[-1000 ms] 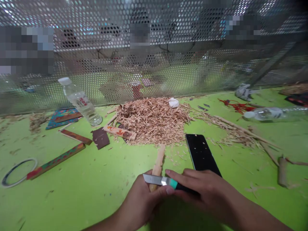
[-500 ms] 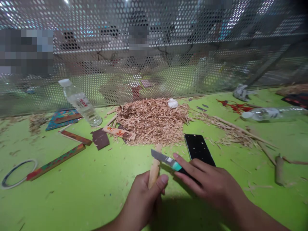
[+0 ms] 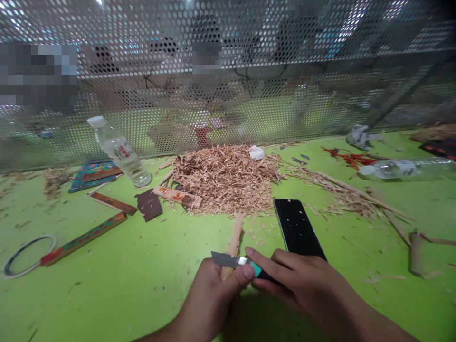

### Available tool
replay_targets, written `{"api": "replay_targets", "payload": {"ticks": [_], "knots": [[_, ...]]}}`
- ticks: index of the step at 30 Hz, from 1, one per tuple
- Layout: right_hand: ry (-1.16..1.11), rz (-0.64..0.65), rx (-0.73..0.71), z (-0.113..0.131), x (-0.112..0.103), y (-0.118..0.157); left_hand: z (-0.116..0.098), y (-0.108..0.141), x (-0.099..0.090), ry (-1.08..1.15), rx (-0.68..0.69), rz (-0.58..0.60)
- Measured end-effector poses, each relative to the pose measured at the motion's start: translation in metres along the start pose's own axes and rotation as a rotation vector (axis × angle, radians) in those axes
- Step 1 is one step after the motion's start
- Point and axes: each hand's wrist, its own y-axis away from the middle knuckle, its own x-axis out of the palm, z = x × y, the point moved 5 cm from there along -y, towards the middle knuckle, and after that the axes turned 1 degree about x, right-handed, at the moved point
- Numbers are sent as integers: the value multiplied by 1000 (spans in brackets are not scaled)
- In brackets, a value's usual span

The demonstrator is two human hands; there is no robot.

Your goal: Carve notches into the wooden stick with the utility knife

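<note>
A pale wooden stick (image 3: 235,233) points away from me, its lower part gripped by my left hand (image 3: 213,294). My right hand (image 3: 302,280) is closed round a utility knife (image 3: 228,259) with a grey blade and a green and black handle. The blade lies across the stick, just above my left thumb, which touches or nearly touches the knife near its green part. Beyond the stick's far end is a large heap of wood shavings (image 3: 228,180). A black phone (image 3: 299,228) lies beside my right hand, partly covered by it.
An upright water bottle (image 3: 123,154) leans at the left, near painted wood strips (image 3: 83,240) and a brown sheet (image 3: 149,205). Another bottle (image 3: 399,169) lies at the right, by red strings (image 3: 347,157) and thin sticks (image 3: 363,194). A perforated metal screen (image 3: 221,104) runs behind.
My right hand has brought the knife down and left along the stick, closer to my left thumb. More of the phone and the stick's far part shows.
</note>
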Motion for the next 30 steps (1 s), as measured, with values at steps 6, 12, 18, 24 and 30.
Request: {"api": "replay_targets", "payload": {"ticks": [6,12,18,24,30], "knots": [[113,-123,40,-9,-11,-2,1,0,-2,-42,-9,-37],[53,-107,40,-20,-4,-2,-5,2,-4,-55,-78,67],[-119,26,6,-12,6,-1,-7,1,-3,-32,-145,129],[-178,97,6,-4,10,3,-15,-2,4,99,-25,104],[-87,34,83,4,6,5,-7,-3,6,135,36,63]]}}
